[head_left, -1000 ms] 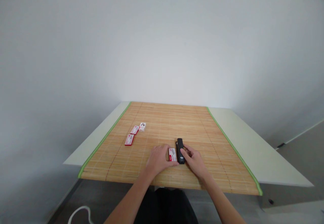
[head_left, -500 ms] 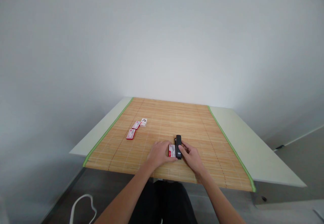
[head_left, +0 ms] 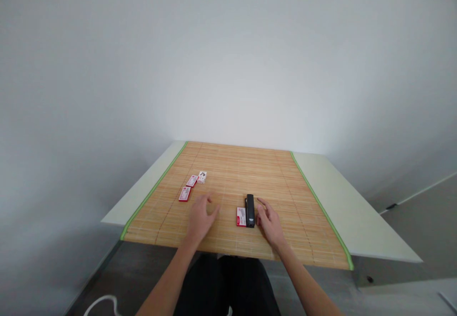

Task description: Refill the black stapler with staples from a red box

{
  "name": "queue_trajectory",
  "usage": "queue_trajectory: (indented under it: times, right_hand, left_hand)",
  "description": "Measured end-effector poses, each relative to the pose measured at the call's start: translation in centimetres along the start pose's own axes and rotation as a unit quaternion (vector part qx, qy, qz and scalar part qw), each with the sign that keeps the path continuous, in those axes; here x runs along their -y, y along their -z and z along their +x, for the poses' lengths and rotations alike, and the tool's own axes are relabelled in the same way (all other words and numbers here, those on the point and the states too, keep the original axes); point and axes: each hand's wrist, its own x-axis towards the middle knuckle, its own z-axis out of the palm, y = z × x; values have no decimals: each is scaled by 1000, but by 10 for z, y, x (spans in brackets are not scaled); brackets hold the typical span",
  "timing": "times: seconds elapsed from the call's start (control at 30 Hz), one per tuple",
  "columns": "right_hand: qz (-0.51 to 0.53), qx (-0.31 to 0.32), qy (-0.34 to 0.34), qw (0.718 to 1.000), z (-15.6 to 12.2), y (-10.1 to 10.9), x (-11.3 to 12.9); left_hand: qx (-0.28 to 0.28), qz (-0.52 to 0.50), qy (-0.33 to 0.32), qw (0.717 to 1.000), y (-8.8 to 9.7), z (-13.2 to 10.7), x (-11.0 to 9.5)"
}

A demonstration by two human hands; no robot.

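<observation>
A black stapler [head_left: 250, 211] lies lengthwise on the bamboo mat, and a small red and white box [head_left: 241, 216] sits against its left side. Just right of the stapler is my right hand [head_left: 270, 223], apart from it, fingers loosely curled with a gap to the thumb. My left hand [head_left: 201, 218] is over the mat to the left of the box, thumb and fingers parted, nothing between them. Farther left lie two flat red and white boxes, one nearer [head_left: 184, 193] and one behind it [head_left: 192, 181]. A white box with dark print [head_left: 202, 177] touches the rear one.
The bamboo mat [head_left: 243, 168] with green edging covers the middle of a white table [head_left: 339, 197]. A plain wall [head_left: 235, 68] rises behind the table. Below on the left, a white cable [head_left: 103, 299] curves above the dark floor.
My left hand has let go of the small box and moved left. My right hand has come off the stapler to its right. The view has shifted slightly.
</observation>
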Motion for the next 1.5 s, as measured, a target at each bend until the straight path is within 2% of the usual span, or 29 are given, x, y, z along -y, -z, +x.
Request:
queue_trajectory:
  times: [0.07, 0.1, 0.17, 0.23, 0.33, 0.47, 0.67, 0.8, 0.93, 1.03, 1.13, 1.3, 1.5]
  right_hand:
    - [2, 0, 2, 1000, 0, 0, -1]
    - [3, 2, 2, 1000, 0, -1, -2]
    - [3, 3, 2, 1000, 0, -1, -2]
    - [3, 2, 2, 1000, 0, -1, -1]
    - [7, 6, 0, 1000, 0, 0, -1]
    - [9, 16, 6, 1000, 0, 1, -2]
    - [25, 11, 19, 999, 1, -1, -6]
    - [24, 14, 23, 999, 2, -1, -6]
    - [28, 26, 28, 999, 1, -1, -5]
    - [25, 30, 33, 999, 1, -2, -6]
    - [20, 28, 37, 999, 3, -2, -8]
    - [15, 22, 42, 999, 3, -2, -9]
    - [13, 24, 42, 999, 1, -2, -10]
  left_hand:
    - [-49, 60, 34, 996, 27, 10, 33]
    - [-52, 84, 50, 994, 39, 16, 49]
    - [-20, 112, 63, 992, 59, 25, 79]
    - [38, 115, 52, 991, 70, 30, 99]
    - [98, 113, 28, 988, 72, 30, 109]
    - [137, 115, 22, 984, 66, 30, 98]
    - [273, 74, 26, 959, 58, 38, 61]
    - [298, 41, 22, 953, 51, 30, 34]
    - [344, 0, 11, 939, 49, 22, 20]
    - [331, -3, 10, 944, 44, 23, 13]
    - [302, -5, -29, 953, 35, 29, 4]
    - [333, -10, -64, 941, 24, 42, -9]
    - [246, -85, -102, 960, 5, 39, -41]
